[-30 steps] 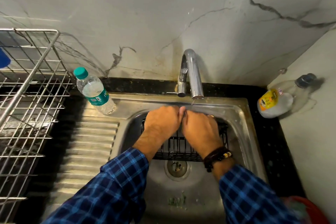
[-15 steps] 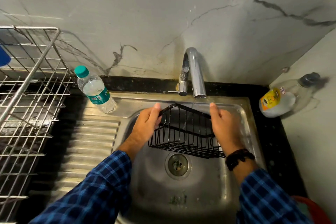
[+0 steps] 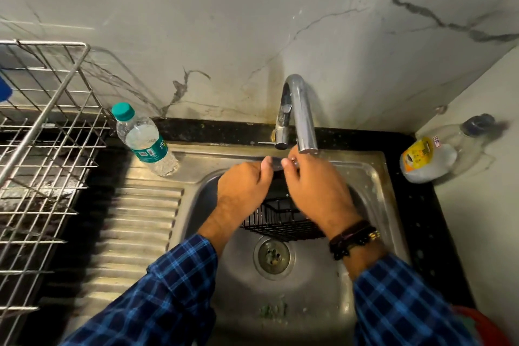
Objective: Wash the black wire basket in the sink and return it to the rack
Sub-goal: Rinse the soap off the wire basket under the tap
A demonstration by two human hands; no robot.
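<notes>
The black wire basket (image 3: pixel 280 223) sits in the steel sink (image 3: pixel 368 177), under the spout of the chrome faucet (image 3: pixel 302 112). Only its near wall and part of its floor show; my hands hide the remainder. My left hand (image 3: pixel 243 191) and my right hand (image 3: pixel 317 191) lie side by side on top of it, knuckles up. Their fingers curl over the basket's far rim, right below the spout. The silver wire rack (image 3: pixel 42 149) stands on the counter at the far left.
A water bottle with a teal cap (image 3: pixel 146 140) stands at the sink's back left corner, beside the ribbed drainboard (image 3: pixel 134 233). A clear bottle with a yellow label (image 3: pixel 427 159) lies on the counter at the right. Something red (image 3: pixel 486 326) shows at the bottom right.
Half a second ago my hands held the basket's two ends, apart, with it tilted up. Now they have come together over its far rim and cover most of it.
</notes>
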